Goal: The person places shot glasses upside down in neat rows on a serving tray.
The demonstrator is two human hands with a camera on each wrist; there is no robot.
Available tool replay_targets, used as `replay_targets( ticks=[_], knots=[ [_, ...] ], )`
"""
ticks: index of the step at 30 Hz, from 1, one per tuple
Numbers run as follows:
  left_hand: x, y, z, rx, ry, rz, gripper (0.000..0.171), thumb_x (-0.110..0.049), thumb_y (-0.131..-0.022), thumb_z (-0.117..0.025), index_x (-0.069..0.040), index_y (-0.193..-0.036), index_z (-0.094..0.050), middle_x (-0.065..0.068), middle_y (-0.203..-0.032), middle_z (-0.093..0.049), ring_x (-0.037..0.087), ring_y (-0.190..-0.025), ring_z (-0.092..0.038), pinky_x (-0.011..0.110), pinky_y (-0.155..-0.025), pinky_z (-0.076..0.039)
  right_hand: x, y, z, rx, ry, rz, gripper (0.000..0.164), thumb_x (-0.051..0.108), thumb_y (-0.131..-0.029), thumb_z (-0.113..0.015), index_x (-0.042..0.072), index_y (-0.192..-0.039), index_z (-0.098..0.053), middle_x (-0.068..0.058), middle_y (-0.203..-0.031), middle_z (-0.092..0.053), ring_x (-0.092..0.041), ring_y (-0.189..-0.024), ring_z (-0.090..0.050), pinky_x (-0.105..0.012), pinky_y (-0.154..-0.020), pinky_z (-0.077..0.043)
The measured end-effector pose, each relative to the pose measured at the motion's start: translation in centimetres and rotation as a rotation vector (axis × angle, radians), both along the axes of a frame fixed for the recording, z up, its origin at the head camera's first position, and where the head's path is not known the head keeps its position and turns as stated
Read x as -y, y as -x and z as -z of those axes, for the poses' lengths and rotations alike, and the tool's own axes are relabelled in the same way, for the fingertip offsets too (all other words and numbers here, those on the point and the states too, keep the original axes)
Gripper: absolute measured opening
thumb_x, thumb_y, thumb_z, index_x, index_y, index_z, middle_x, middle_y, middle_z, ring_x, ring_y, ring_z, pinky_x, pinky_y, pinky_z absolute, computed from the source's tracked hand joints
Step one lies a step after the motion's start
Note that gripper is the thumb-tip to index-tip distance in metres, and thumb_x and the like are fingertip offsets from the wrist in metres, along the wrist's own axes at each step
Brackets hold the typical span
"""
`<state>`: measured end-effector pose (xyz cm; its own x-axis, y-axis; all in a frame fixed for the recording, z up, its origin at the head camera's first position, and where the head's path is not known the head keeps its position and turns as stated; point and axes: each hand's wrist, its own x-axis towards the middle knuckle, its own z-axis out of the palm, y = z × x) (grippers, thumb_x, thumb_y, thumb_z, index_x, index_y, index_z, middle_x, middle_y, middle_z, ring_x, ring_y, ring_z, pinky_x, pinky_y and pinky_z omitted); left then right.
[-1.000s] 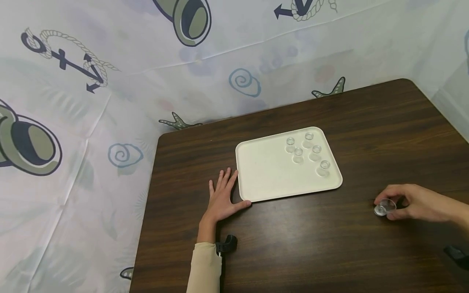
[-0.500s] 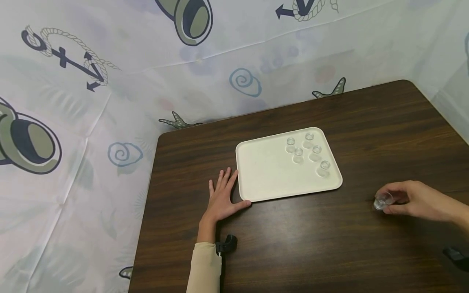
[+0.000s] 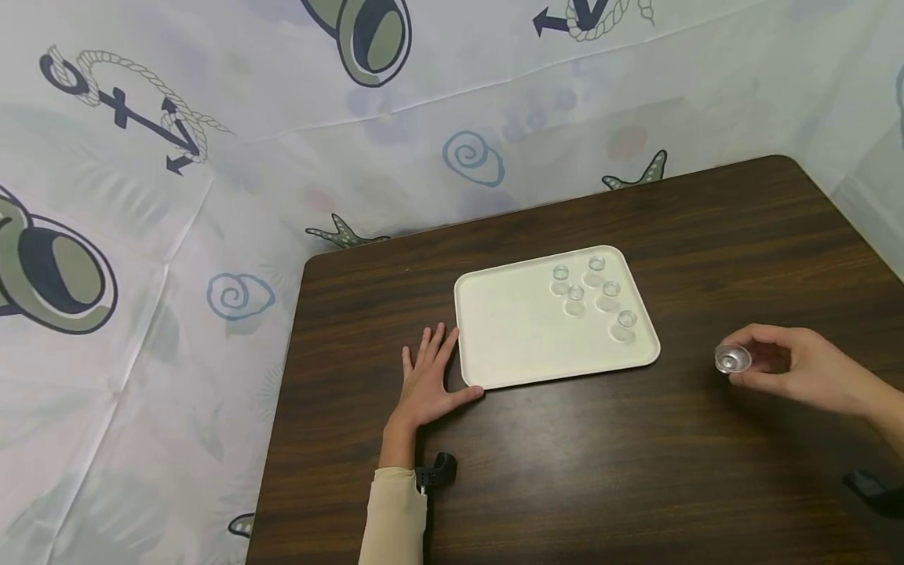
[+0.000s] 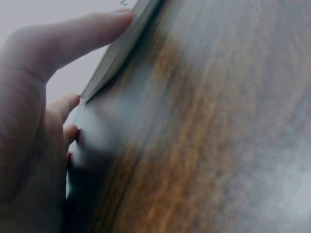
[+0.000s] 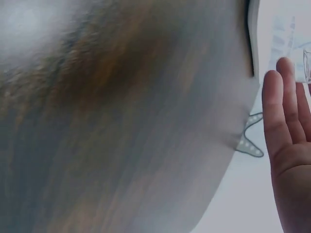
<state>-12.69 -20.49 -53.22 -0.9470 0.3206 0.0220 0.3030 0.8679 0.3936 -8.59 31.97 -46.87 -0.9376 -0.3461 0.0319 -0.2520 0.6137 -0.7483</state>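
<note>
My right hand point(image 3: 805, 365) pinches a small clear cup point(image 3: 732, 359) between thumb and fingers, over the table to the right of the tray. In the right wrist view, only the edge of that cup point(image 5: 307, 65) shows, beside the raised fingers point(image 5: 273, 97). My left hand point(image 3: 427, 396) lies with its fingers spread at the tray's near left corner, thumb and index finger touching the rim. The left wrist view shows the thumb point(image 4: 92, 36) on the tray's edge. On the right half of the cream tray point(image 3: 497, 337) stand several similar clear cups point(image 3: 575, 293).
A dark wood-grain table point(image 3: 565, 463) bears the tray. Beyond its back edge hangs a pale curtain point(image 3: 395, 157) printed with anchors, shells and starfish. A black device point(image 3: 439, 471) sits at my left wrist, and another black piece point(image 3: 876, 493) shows below my right forearm.
My right hand has moved away from me and slightly left, lifting the cup; the cup now faces the camera more end-on. The left hand, tray and cups on it stay put.
</note>
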Motion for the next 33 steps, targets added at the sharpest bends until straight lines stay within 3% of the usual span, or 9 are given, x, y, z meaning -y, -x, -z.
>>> replay_targets(
  ticks=[8,14,22,33],
  knots=[
    [-0.1,0.0,-0.1,0.018,-0.012,0.002,0.104,-0.079,-0.073,-0.056,-0.03,-0.155,-0.014,0.004,-0.161,-0.01,0.028,-0.148,-0.002,0.062,-0.11,0.008,1.1,0.5,-1.0,-0.074,-0.022,0.071,0.036,0.013,-0.076,-0.082,0.019,-0.108,-0.067,0.005,-0.088,-0.065,-0.006,-0.073,-0.056,-0.017,-0.059,-0.043],
    [-0.2,-0.1,-0.2,0.016,-0.02,0.005,0.104,-0.077,-0.073,-0.058,-0.029,-0.155,-0.015,0.004,-0.161,-0.01,0.03,-0.148,-0.003,0.063,-0.11,0.007,2.4,1.2,-1.8,-0.15,-0.034,0.119,0.037,0.01,-0.071,-0.085,0.022,-0.103,-0.069,0.009,-0.085,-0.064,-0.005,-0.069,-0.055,-0.015,-0.057,-0.043],
    [-0.1,0.0,-0.3,0.02,-0.004,0.004,0.104,-0.078,-0.074,-0.057,-0.029,-0.155,-0.014,0.003,-0.161,-0.009,0.028,-0.148,-0.002,0.063,-0.11,0.007,4.5,2.9,-3.3,-0.311,-0.069,0.047,0.042,0.007,-0.067,-0.087,0.025,-0.101,-0.07,0.013,-0.085,-0.059,-0.003,-0.067,-0.051,-0.014,-0.059,-0.044],
    [0.0,0.1,-0.3,0.007,0.0,0.002,0.105,-0.076,-0.073,-0.06,-0.028,-0.155,-0.016,0.005,-0.161,-0.011,0.031,-0.147,-0.004,0.066,-0.109,0.004,8.0,5.5,-4.3,-0.363,-0.076,-0.086,0.037,0.006,-0.069,-0.085,0.019,-0.1,-0.072,0.012,-0.09,-0.058,-0.006,-0.068,-0.05,-0.018,-0.059,-0.043]
  ],
)
